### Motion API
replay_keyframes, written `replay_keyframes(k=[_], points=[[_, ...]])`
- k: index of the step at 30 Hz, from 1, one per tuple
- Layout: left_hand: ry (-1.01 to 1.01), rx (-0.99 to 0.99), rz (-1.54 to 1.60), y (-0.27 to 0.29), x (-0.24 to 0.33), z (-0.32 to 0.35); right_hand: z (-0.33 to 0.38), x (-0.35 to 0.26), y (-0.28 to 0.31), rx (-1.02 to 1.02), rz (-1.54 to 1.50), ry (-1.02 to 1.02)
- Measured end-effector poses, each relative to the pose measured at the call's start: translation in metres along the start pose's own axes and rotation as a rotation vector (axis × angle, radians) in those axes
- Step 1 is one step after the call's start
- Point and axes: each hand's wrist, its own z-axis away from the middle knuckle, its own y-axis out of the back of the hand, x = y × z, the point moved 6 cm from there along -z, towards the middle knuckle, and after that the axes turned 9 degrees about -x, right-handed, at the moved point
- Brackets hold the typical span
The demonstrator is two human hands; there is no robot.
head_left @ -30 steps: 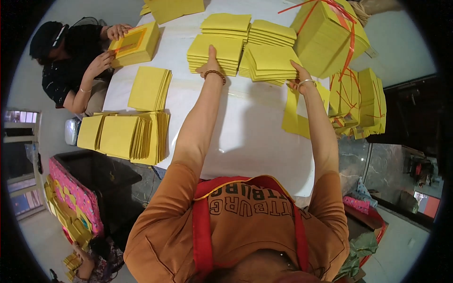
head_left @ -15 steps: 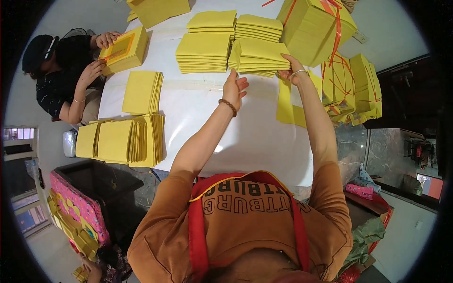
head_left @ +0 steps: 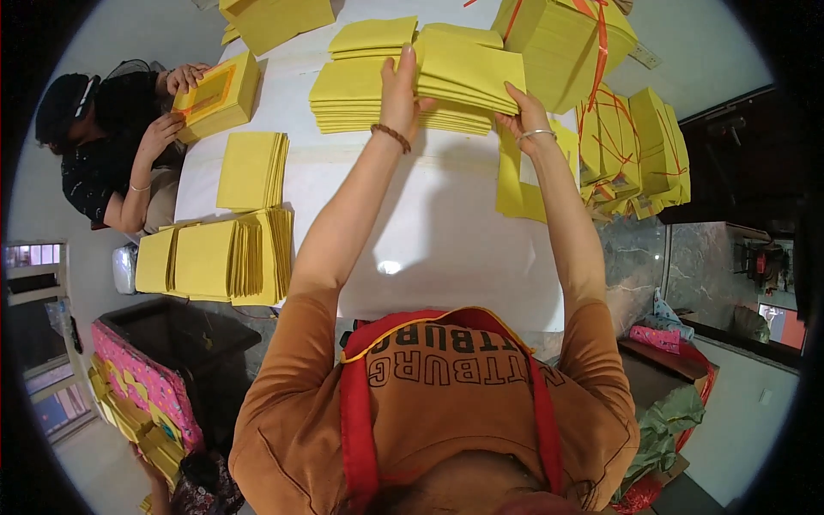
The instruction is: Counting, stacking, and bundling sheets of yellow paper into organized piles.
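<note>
One yellow paper sheaf (head_left: 475,72), between a right hand (head_left: 528,118) pinching its right edge and a left hand (head_left: 399,99) whose closure cannot be told; layered yellow stack (head_left: 345,81) just left of the grip.

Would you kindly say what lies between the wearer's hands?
The head view shows a stack of yellow sheets between the left hand and the right hand.

At twelve o'clock, above the white tabletop (head_left: 463,232), the right hand (head_left: 526,118) grips the four o'clock corner of a yellow bundle (head_left: 472,65); the left hand (head_left: 399,96) lines its nine o'clock edge. Yellow stacks (head_left: 204,259) sit at nine, a red-ribboned block (head_left: 546,60) at one.
</note>
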Motion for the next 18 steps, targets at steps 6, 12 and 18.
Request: replay_keyframes(k=[6, 12, 18], points=[[0.061, -0.180, -0.306, 0.013, -0.024, -0.052, -0.004, 0.003, -0.006, 0.162, 0.081, 0.039], [-0.003, -0.142, -0.449, 0.016, -0.045, -0.058, -0.025, 0.030, 0.019, 0.157, 0.022, -0.030], [-0.049, -0.223, -0.478, 0.015, -0.030, -0.042, -0.011, 0.040, 0.025, 0.135, -0.163, -0.138]])
